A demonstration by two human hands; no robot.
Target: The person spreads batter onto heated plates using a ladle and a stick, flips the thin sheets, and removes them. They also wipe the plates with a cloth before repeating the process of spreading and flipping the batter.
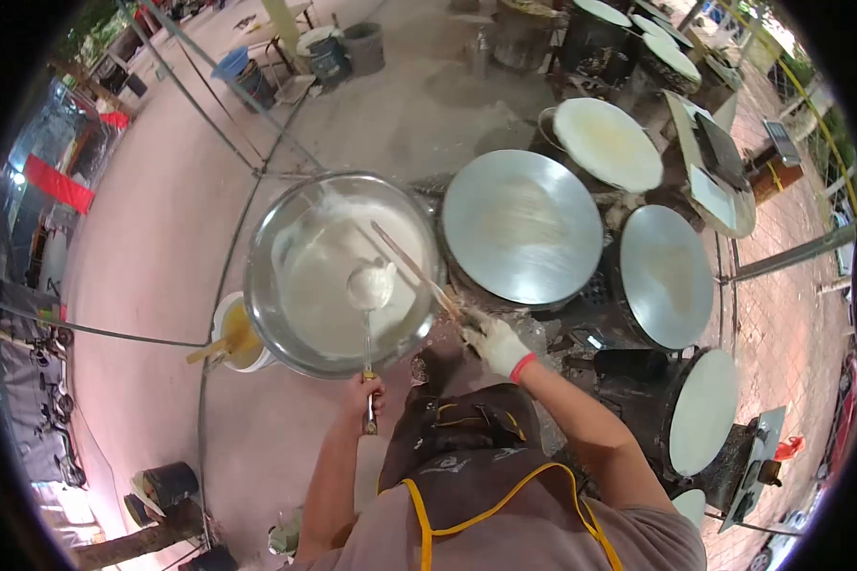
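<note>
My left hand (367, 392) clenches the ladle (369, 285) over the batter basin (267, 314); at three o'clock, my gloved right hand (495, 343) grasps a stick (414, 266).

I am in an outdoor cooking place, like a street food stall. Round flat griddles (522, 226) stand close around me on dark stoves, and some have thin white pancakes (607, 144) on them. A big metal bowl of white batter (338, 271) sits in front of me. Buckets (331, 55) stand on the bare concrete ground (162, 219).
</note>
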